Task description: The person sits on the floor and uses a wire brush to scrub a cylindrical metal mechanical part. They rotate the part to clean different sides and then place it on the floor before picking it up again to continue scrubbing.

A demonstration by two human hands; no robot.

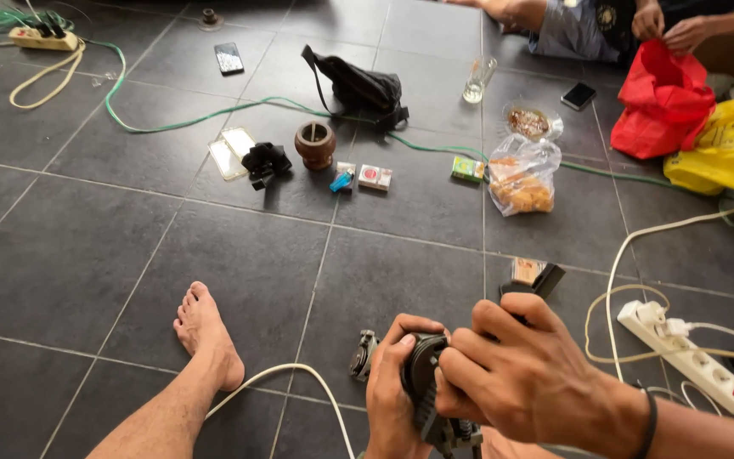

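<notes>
My left hand (394,387) and my right hand (516,374) both grip a dark round mechanical part (425,382) low in the view, just above the grey tiled floor. The right hand's fingers wrap over its top and right side; the left thumb presses its left rim. A small metal piece (362,354) lies on the tile just left of my left hand. A small black box with an orange label (533,276) stands right behind my right hand. My bare foot (206,331) rests on the floor to the left.
A white power strip (690,357) with cables lies at right. Further off are a brown cup (314,143), a black bag (358,85), small boxes (375,176), snack bags (522,174), a glass (477,81), phones (229,58) and a green cable (172,126). Another person handles a red bag (663,102) beside a yellow bag (728,144).
</notes>
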